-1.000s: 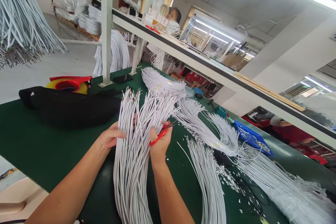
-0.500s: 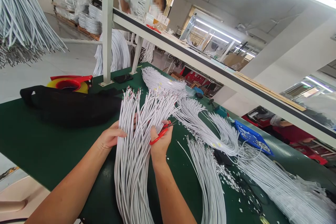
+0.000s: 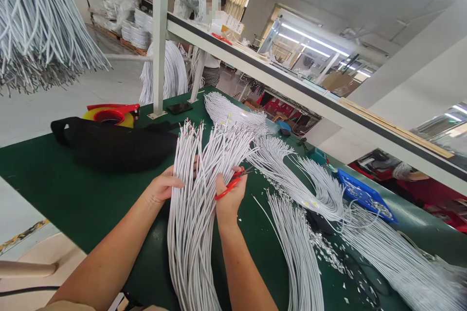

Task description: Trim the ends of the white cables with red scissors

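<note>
A thick bundle of white cables [image 3: 193, 218] hangs between my two hands, its reddish wire ends fanned out at the top. My left hand [image 3: 165, 185] grips the bundle's left side, thumb in front and fingers behind. On the right side, my right hand [image 3: 230, 199] is closed around the cables and also holds red-handled scissors [image 3: 229, 188], whose blades point to the right. Beside this hand, another white cable bundle [image 3: 297, 252] lies on the green table [image 3: 146, 243].
A black cloth [image 3: 116, 148] and a yellow-and-red tape dispenser [image 3: 113, 115] lie at the left. More cables [image 3: 237, 114], scraps and a blue tray [image 3: 365, 197] are at the right. A shelf [image 3: 292, 90] crosses above; a person [image 3: 213, 65] stands behind it.
The view has shifted, so the table, cables and hands appear slightly further right. Both hands keep their hold on the bundle. The person behind the shelf has changed posture.
</note>
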Tool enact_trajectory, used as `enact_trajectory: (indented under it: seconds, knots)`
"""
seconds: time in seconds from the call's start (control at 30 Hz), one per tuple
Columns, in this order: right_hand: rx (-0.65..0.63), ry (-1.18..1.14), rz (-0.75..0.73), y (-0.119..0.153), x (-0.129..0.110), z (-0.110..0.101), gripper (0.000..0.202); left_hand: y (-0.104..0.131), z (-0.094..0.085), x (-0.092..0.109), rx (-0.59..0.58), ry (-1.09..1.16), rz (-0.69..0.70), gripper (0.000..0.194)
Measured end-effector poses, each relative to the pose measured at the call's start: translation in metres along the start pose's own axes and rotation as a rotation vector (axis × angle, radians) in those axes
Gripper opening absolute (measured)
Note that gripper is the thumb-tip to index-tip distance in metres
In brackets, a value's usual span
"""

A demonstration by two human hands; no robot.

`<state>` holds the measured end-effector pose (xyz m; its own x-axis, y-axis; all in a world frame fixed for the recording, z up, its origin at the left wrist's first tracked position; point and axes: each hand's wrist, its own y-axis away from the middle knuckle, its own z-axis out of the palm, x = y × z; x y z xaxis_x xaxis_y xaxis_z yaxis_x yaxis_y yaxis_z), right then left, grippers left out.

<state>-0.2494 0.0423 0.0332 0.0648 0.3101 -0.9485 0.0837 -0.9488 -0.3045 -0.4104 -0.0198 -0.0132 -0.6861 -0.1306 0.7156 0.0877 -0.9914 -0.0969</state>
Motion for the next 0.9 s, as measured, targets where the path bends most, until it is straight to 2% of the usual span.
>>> enact_trajectory:
  seconds: [0.2,0.4,0.6,0.9]
  knots:
    - [-0.006,-0.013,0.024,-0.0003,0.0004,0.001,0.034,0.0,0.0018,0.0006,0.01,0.006,-0.002,0.087]
    - [0.002,-0.04,0.03,-0.0002,0.0003,0.0012,0.034,0.0012,0.0006,0.0014,0.011,0.009,-0.011,0.071]
    - [-0.009,-0.032,0.025,0.0012,0.0008,-0.0002,0.033,0.0018,0.0011,0.0022,-0.001,0.053,-0.007,0.066]
    - [-0.045,-0.075,0.03,0.0032,0.0024,-0.0005,0.032,0.0001,-0.0077,-0.0027,-0.007,0.031,0.011,0.065]
